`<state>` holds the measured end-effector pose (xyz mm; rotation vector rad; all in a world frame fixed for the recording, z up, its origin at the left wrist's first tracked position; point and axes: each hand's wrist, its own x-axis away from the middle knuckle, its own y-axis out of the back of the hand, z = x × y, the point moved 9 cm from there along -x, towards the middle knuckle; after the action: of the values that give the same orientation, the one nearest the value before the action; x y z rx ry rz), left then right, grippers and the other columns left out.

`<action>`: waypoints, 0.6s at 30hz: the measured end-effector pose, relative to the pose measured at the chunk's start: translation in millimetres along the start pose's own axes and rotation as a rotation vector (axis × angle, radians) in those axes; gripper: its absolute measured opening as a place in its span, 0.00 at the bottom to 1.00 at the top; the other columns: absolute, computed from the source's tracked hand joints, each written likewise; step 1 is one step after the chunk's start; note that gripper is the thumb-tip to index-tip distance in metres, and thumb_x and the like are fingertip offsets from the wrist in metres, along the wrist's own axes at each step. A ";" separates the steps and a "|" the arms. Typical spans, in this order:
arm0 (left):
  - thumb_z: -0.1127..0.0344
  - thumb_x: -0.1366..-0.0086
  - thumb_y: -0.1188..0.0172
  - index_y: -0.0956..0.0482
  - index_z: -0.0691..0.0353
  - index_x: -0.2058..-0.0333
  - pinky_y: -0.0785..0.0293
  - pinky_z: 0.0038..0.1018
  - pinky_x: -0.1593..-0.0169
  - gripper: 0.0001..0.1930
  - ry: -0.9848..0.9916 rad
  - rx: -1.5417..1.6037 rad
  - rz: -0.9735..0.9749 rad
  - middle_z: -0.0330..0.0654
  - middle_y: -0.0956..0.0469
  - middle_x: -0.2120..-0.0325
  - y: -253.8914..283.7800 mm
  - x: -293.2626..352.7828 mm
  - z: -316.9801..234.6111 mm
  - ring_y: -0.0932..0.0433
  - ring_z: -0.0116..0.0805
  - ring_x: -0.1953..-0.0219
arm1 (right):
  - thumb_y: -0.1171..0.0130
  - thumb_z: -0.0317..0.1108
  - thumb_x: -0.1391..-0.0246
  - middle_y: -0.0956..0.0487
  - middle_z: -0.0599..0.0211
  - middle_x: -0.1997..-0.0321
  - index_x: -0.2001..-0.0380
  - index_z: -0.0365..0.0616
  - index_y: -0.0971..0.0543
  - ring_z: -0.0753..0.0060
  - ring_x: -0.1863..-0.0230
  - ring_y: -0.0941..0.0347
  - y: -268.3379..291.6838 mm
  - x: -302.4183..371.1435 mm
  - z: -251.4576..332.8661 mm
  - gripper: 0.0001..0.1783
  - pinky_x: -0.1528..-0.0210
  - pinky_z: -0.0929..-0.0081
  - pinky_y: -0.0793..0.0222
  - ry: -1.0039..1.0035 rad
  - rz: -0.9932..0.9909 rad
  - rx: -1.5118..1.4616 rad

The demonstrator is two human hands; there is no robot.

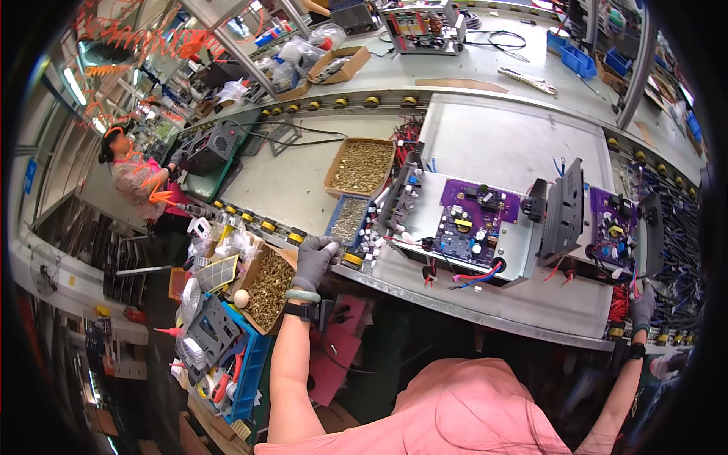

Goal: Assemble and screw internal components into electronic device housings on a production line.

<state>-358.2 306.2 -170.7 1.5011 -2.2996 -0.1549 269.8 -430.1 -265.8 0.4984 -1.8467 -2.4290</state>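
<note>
My left hand (pixel 312 265), in a grey glove, is beside a small blue bin (pixel 331 227) of small metal parts. Its fingers are curled together; anything between them is too small to make out. Far to the right, my right hand (pixel 643 305), also gloved, is at the line's edge, beside red wires (pixel 618 303) and a bundle of dark cables (pixel 677 280); its fingers do not show clearly. Between the hands, a metal chassis with a purple circuit board (pixel 478 220) lies on a pale board (pixel 546 303). A second purple board (pixel 611 220) sits to its right, past an upright black panel (pixel 563 211).
A cardboard box of brass-coloured parts (pixel 360 165) stands behind the blue bin; another such box (pixel 267 290) is left of my left forearm. A blue crate (pixel 246 371) holds tools and plastic parts. Rollers (pixel 268 225) edge the line. A person (pixel 140 178) works at far left.
</note>
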 end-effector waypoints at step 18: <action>0.62 0.48 0.37 0.31 0.59 0.43 0.30 0.42 0.41 0.32 -0.418 -0.740 0.332 0.54 0.28 0.49 -100.1 -18.2 -1.4 0.27 0.56 0.46 | 0.42 0.33 0.41 0.21 0.55 0.46 0.46 0.37 0.25 0.61 0.44 0.26 133.1 28.6 101.9 0.21 0.41 0.69 0.34 -0.039 -0.022 -0.432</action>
<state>-265.6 280.6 -204.1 0.7467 -2.3409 -1.1669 193.5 -380.0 -122.3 0.4393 -1.2672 -2.7548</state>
